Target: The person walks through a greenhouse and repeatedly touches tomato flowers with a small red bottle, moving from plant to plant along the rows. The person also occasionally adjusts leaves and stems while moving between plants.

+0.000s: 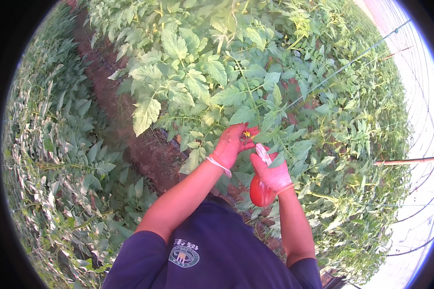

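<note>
My left hand (pixel 234 141) reaches into a tomato plant (pixel 199 83), its fingers around a small cluster of yellow flowers (pixel 247 134). Whether they pinch the flower stem is hard to see. Close beside it, my right hand (pixel 273 171) is closed around what looks like a small spray bottle. The bottle's rounded red body (pixel 262 192) hangs below the palm, and its pale nozzle head (pixel 263 154) points up toward the flowers. Leaves cover part of the right fingers. Both hands seem to wear thin gloves, with a white band on the left wrist and an orange one on the right.
A teal string (pixel 332 77) slants up from the plant to the right. Bare soil (pixel 141 151) runs between rows on the left, beside more tomato plants (pixel 68 173). A wooden pole (pixel 407 161) and a bright sheet wall (pixel 419 188) stand at right.
</note>
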`<state>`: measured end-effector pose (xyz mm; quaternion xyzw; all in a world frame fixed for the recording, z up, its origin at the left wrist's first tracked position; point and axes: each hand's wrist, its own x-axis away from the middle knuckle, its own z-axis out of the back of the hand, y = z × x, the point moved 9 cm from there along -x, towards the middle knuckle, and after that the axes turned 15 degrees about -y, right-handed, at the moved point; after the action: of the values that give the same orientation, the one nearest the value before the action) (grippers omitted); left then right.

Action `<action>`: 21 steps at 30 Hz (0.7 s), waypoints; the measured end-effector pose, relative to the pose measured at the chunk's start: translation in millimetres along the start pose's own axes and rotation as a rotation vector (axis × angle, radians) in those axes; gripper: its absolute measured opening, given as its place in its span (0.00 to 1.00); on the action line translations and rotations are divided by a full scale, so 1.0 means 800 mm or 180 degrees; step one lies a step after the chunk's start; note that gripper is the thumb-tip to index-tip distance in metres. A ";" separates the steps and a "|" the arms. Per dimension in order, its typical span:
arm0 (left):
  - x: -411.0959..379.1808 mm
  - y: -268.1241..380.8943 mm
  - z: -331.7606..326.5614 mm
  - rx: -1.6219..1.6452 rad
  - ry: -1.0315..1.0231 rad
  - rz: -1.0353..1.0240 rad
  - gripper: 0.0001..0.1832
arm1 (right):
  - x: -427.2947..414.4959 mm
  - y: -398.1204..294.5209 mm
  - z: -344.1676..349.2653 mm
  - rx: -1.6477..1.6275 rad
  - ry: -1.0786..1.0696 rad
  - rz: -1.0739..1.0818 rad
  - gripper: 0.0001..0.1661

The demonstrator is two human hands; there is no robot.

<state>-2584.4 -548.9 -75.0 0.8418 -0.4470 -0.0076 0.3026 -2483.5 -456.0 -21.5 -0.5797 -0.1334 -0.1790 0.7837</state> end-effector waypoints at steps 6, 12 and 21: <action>-0.002 0.001 0.002 -0.0548 -0.0262 -0.0097 0.23 | -0.007 -0.020 -0.003 0.0351 -0.0361 0.0089 0.15; 0.006 -0.001 -0.008 -0.0317 -0.0082 -0.0191 0.21 | 0.007 -0.040 -0.004 0.1422 0.0113 0.0647 0.16; 0.003 -0.011 -0.003 -0.0066 0.0317 -0.0243 0.23 | 0.000 -0.016 -0.017 0.1458 -0.0064 0.0707 0.15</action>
<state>-2576.0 -545.9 -76.8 0.8544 -0.3989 0.0181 0.3325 -2489.2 -472.3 -14.2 -0.3999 -0.1138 -0.0511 0.9080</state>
